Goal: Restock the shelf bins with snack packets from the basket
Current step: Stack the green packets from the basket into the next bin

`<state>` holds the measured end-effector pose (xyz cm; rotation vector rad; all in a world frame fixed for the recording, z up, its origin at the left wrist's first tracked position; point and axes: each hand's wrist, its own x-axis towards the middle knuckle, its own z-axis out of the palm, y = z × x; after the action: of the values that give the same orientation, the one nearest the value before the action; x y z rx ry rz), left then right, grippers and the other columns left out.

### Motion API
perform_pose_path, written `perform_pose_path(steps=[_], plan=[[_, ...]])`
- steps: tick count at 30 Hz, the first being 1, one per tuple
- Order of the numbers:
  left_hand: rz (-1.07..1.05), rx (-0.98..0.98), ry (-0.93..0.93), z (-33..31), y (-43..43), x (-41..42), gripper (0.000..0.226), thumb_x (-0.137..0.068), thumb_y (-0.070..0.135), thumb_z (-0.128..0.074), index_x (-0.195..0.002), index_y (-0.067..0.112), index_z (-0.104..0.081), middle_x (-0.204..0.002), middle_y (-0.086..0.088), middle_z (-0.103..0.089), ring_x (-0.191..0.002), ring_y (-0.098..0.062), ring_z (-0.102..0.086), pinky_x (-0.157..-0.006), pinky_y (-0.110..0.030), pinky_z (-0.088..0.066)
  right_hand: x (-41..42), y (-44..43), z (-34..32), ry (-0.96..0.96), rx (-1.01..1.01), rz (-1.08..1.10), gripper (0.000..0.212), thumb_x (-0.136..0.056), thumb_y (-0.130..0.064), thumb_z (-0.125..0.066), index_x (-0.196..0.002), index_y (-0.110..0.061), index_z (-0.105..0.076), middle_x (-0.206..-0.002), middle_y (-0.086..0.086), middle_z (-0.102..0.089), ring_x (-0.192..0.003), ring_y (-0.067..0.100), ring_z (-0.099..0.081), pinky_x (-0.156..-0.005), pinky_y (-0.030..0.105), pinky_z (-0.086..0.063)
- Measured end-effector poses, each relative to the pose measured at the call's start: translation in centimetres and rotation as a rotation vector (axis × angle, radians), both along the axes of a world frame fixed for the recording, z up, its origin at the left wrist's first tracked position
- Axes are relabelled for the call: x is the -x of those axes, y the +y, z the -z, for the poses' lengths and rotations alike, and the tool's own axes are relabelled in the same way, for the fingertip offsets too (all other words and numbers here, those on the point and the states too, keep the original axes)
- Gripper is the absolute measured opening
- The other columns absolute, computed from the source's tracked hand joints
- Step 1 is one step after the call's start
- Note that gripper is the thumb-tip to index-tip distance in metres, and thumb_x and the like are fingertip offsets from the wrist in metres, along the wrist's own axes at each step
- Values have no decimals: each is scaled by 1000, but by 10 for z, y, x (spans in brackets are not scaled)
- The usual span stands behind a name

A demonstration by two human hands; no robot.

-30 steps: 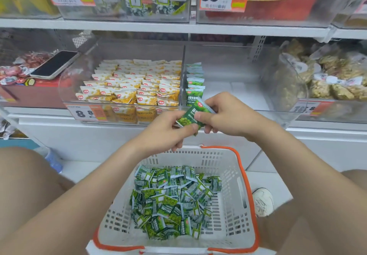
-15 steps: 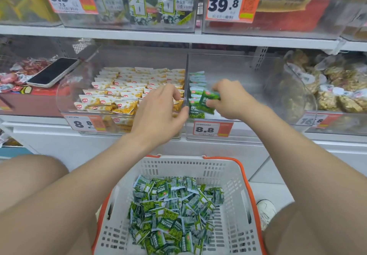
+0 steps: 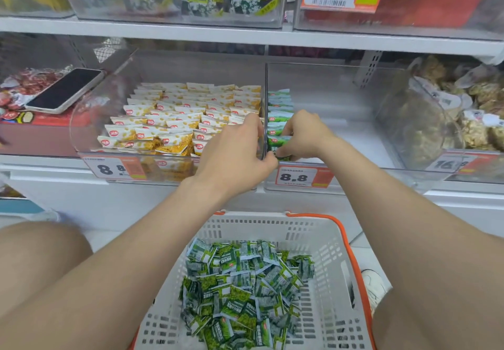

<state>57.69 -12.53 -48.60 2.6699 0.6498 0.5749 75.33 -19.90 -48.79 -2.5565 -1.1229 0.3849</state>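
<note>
Right hand (image 3: 302,137) pinching a green foil snack packet (image 3: 281,145) at the front left corner of the clear plastic shelf bin (image 3: 354,131), left hand (image 3: 234,153) curled against its left wall, grip unclear, white slotted basket (image 3: 327,240) of packets below.

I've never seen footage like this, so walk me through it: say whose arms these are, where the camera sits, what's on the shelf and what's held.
No machine here: the arms are a person's, and the one picture comes from a camera worn on their head, looking forward and down. The right hand pinches a green packet at the front of a row of like packets standing in a clear bin. The left hand is at the divider beside it; whether it grips anything is unclear. The neighbouring bin holds yellow packets, and a phone lies further left. Below, a white basket holds a heap of loose packets.
</note>
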Motion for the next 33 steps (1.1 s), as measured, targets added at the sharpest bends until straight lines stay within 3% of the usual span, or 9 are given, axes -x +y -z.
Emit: perform_pose_path(steps=[7,12,16,23,26,27,28,30,33], plan=[[46,-84,-30,7,-2,8,30,-95,50,-59,-109,24,-50,-84,8,-65,-82,-21,-62,-69,-43,-54,7,-13,-2,-154,15,164,69,-63,-65,-89,-71,-14,-42,-71,2,-50,-74,25,-54,-55,32,-38],[32,-246,-56,2,-9,26,22,-95,38,-59,-91,20,-47,-87,0,-56,-83,-26,-53,-72,-41,-45,6,-20,-11,57,45,101,31,-89,-27,-77,-97,1,-67,-94,16,-72,-96,34,-68,-80,43,-58],[16,-343,113,-1,-16,50,17,-91,32,-57,-83,20,-48,-85,-3,-62,-88,-30,-56,-70,-39,-42,17,-32,-15,65,3,106,40,-93,-7,-55,-131,4,-54,-128,22,-62,-117,38,-61,-97,48,-53],[33,-43,666,37,-5,72,14,-97,37,-57,-97,23,-60,-95,2,-63,-90,-26,-64,-70,-36,-53,93,-57,-29,-368,-373,-51,22,-86,-18,-47,-99,-18,-65,-85,9,-70,-82,35,-63,-66,39,-51],[109,37,967,65,0,74,4,-97,25,-55,-97,28,-58,-87,1,-57,-80,-23,-59,-70,-33,-51,139,-70,-17,-374,-205,-258,16,-84,-25,-50,-91,-20,-62,-74,6,-65,-71,34,-62,-58,37,-53],[102,80,1015,75,1,74,32,-97,19,-54,-99,12,-22,-78,0,-55,-69,-21,-54,-63,-31,-47,150,-71,-9,-358,-110,-329,14,-85,-25,-50,-92,-19,-61,-75,6,-63,-71,35,-62,-57,37,-51],[100,120,1083,84,2,76,20,-96,16,-53,-97,-2,-62,-71,0,-52,-61,-18,-49,-59,-31,-43,158,-72,0,-326,-25,-394,12,-88,-24,-50,-92,-17,-59,-76,7,-60,-72,35,-61,-57,36,-48],[57,162,1123,107,7,80,24,-95,16,-57,-72,13,-54,-67,-1,-52,-56,-16,-47,-58,-30,-42,168,-72,18,-291,135,-501,5,-92,-19,-52,-93,-15,-55,-74,5,-49,-68,32,-53,-55,33,-37],[-2,236,1097,153,14,87,22,-94,15,-61,-74,14,-51,-72,-7,-57,-65,-19,-57,-65,-35,-51,175,-72,42,-318,326,-659,5,-92,-12,-54,-93,-16,-56,-70,2,-44,-60,23,-43,-63,33,-33]])
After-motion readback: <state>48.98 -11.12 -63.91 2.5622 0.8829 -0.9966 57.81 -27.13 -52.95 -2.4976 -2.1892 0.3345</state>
